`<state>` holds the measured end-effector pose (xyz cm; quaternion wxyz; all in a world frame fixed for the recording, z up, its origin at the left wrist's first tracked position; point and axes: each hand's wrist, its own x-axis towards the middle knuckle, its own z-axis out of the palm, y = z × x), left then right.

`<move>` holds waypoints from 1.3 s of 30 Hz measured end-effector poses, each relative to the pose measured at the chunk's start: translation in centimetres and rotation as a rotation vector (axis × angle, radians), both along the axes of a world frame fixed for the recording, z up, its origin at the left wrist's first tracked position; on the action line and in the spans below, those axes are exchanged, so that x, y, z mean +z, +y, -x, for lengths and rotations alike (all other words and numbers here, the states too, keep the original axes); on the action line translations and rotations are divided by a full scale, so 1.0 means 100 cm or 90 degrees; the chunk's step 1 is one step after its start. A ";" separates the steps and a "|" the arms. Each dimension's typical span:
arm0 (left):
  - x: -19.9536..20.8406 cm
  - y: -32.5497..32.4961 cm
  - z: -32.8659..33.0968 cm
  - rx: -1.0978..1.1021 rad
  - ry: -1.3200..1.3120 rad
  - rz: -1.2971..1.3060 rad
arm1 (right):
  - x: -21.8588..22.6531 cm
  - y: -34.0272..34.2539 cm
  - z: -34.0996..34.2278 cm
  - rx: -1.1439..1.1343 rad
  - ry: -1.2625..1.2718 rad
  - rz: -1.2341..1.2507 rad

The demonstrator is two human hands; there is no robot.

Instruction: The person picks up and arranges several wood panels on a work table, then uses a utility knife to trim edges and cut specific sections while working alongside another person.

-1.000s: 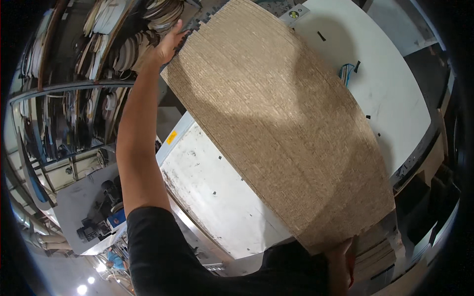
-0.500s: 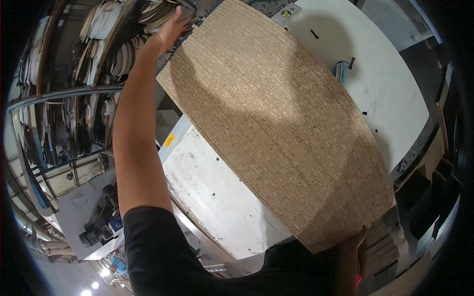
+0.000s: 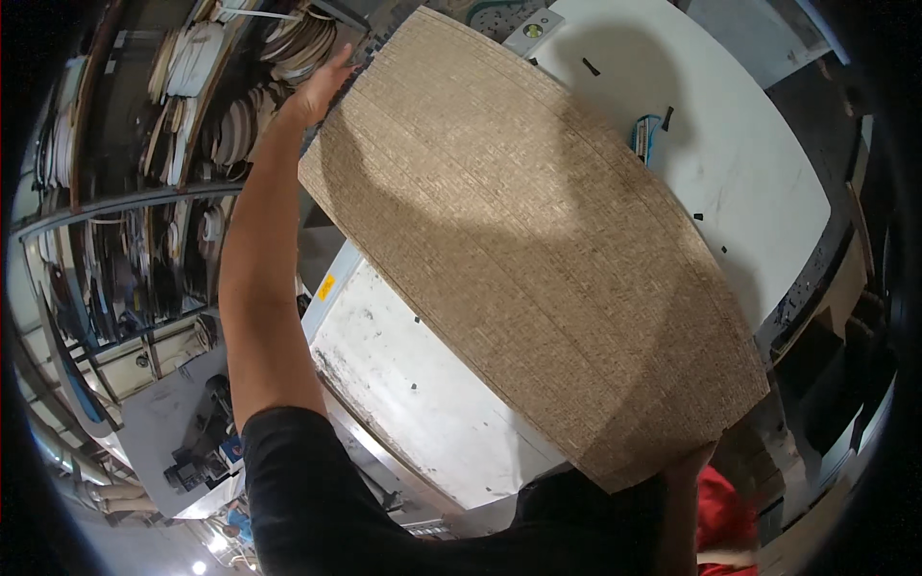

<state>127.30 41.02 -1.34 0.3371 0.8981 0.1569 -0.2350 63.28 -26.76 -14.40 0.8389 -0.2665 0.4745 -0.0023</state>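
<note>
A large brown board (image 3: 519,240) with a fine streaked, woven-looking surface slants across the middle of the view, raised over a white work surface. At its far left end my left hand (image 3: 325,91) grips the edge, arm stretched out and fingertips partly showing. By the near right corner, my right hand (image 3: 688,467) holds the board's edge from below; most of its fingers are hidden behind the board. A dark, ragged strip lines the end beside my left hand.
The white tabletop (image 3: 759,182) carries a blue-and-grey hand tool (image 3: 642,139) and small dark scraps (image 3: 590,66). Racks of edging coils (image 3: 197,62) fill the left, above a grey cabinet (image 3: 163,413). Something red (image 3: 725,509), apparently clothing, shows near my right arm.
Relative to the view, the tabletop and tool have shifted slightly left, and so has my left hand with the board's far end. More red now shows by my right arm. Both hands keep their hold.
</note>
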 end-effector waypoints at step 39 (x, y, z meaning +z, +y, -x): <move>-0.008 -0.059 -0.045 -0.033 -0.057 0.047 | 0.055 -0.031 -0.106 0.071 0.116 0.224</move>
